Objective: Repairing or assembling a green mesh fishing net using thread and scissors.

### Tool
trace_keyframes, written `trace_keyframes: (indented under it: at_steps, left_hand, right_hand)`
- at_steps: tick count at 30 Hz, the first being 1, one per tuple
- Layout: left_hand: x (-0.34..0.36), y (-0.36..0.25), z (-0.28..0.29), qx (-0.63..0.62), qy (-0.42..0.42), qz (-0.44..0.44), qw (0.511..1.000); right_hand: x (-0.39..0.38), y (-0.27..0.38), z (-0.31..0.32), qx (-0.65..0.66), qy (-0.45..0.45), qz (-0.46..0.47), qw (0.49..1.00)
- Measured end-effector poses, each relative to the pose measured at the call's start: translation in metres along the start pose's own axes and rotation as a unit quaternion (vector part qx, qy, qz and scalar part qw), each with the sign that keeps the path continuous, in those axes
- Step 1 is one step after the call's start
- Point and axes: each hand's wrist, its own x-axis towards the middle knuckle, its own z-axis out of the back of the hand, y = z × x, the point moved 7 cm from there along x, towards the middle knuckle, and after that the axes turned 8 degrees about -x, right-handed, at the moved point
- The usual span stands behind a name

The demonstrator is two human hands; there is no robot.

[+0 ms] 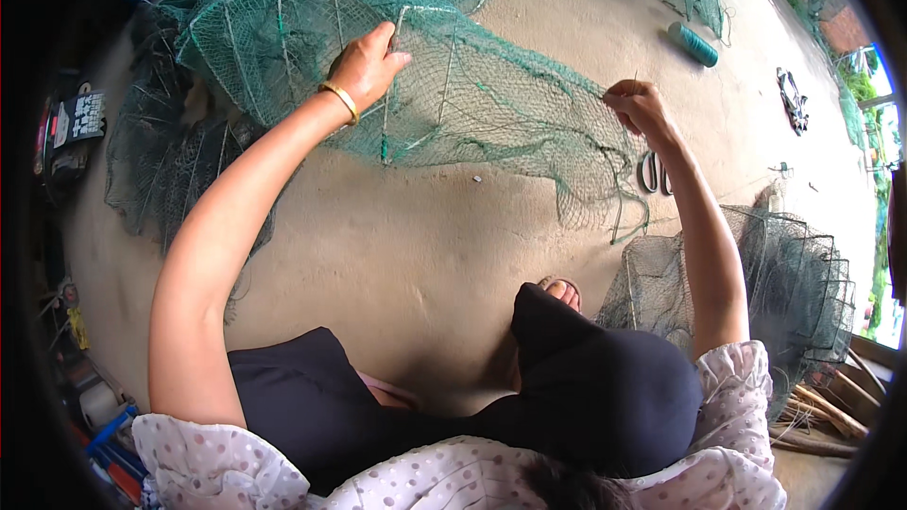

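A green mesh net (pixel 491 104) with thin rod frames stretches across the upper middle of my view. My left hand (pixel 368 68), with a yellow bangle at its wrist, grips a pale rod of the frame, thumb pointing right. My right hand (pixel 638 106) is closed, with fingertips pinched on the net's right edge; any small item between them is too small to make out. Part of the net hangs down to the left of my right forearm. Just below my right hand, black looped handles, perhaps of scissors (pixel 648 172), lie on the floor, partly hidden by my arm.
Dark nets (pixel 161 142) lie heaped at left, another dark framed net (pixel 784 283) at right. A green twine spool (pixel 693 44) and a small dark item (pixel 792 99) lie upper right. Sticks (pixel 827 406) lie lower right; assorted tools (pixel 104 434) line the left edge.
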Motion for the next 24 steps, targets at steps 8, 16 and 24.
trace_keyframes:
  at_steps: [8,16,24]
  left_hand:
    - [0.024,0.006,-0.009,0.086,0.037,0.012,0.996]
    - [0.03,0.023,-0.005,0.058,0.034,0.031,0.997]
    - [0.028,0.032,0.001,0.058,0.021,0.043,0.997]
  right_hand:
    - [0.019,0.011,-0.009,-0.135,-0.072,-0.005,0.988]
    - [-0.035,0.05,-0.078,-0.216,-0.032,0.135,0.967]
    - [0.0,0.012,-0.134,-0.419,-0.027,0.117,0.9]
